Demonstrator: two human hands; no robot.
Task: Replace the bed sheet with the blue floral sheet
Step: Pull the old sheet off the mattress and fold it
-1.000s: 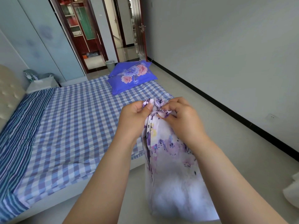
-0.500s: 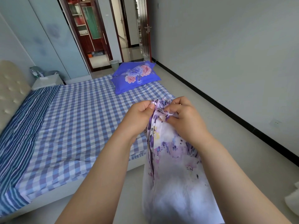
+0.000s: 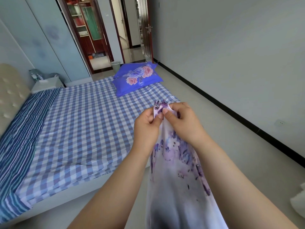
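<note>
Pillows (image 3: 137, 78) lie on the bed's (image 3: 79, 129) far corner.

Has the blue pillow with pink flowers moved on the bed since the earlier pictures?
No. The blue pillow with pink flowers lies at the same far corner of the blue checked sheet; only the camera shifted.

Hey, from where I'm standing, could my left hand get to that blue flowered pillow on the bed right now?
Probably not. The left hand is pinching the floral sheet together with the right hand, and the pillow lies at the bed's far corner, across the checked sheet.
</note>
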